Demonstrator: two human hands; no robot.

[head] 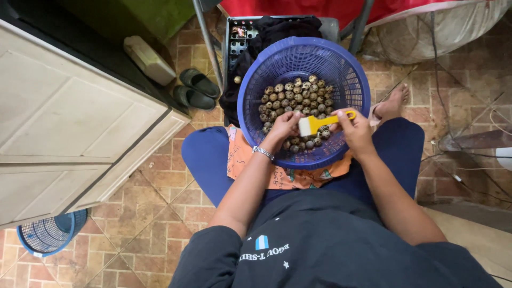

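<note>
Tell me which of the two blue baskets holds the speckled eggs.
The large blue basket on the person's lap holds the speckled eggs; the smaller blue basket lies on the floor tiles at lower left, away from both hands.

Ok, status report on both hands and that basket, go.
Left hand down among speckled eggs in blue basket. Right hand grips yellow brush. Nothing blocking.

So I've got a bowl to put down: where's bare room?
Bare tile floor lies between the cabinet and the left knee. It is crowded ahead: blue basket of eggs under both hands, left hand, right hand holding the brush, sandals beside.
</note>
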